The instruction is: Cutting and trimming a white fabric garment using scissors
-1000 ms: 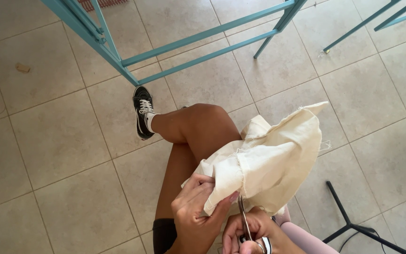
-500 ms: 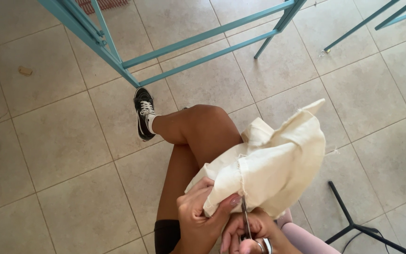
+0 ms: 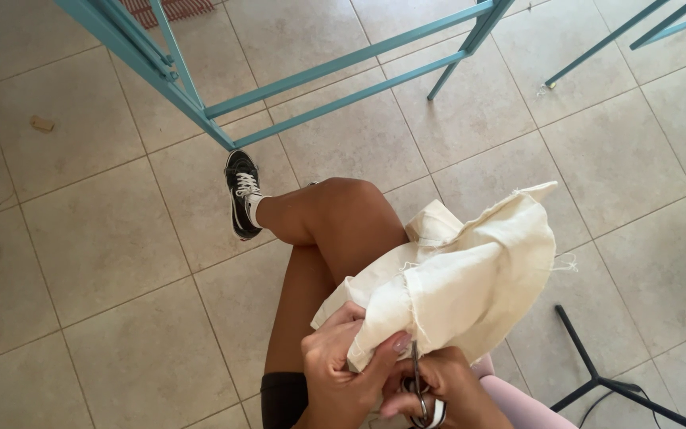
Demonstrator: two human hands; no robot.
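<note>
A seated person's left hand (image 3: 341, 367) pinched the edge of a cream cloth (image 3: 458, 282) bunched over the lap, while the right hand (image 3: 446, 387) gripped small scissors (image 3: 418, 385) touching the cloth's lower edge, above a tiled floor (image 3: 105, 238).

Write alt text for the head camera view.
A seated person's left hand grips cream cloth while the right hand works scissors at its edge. Below lie a tiled floor, blue metal frame and black sneaker.
</note>
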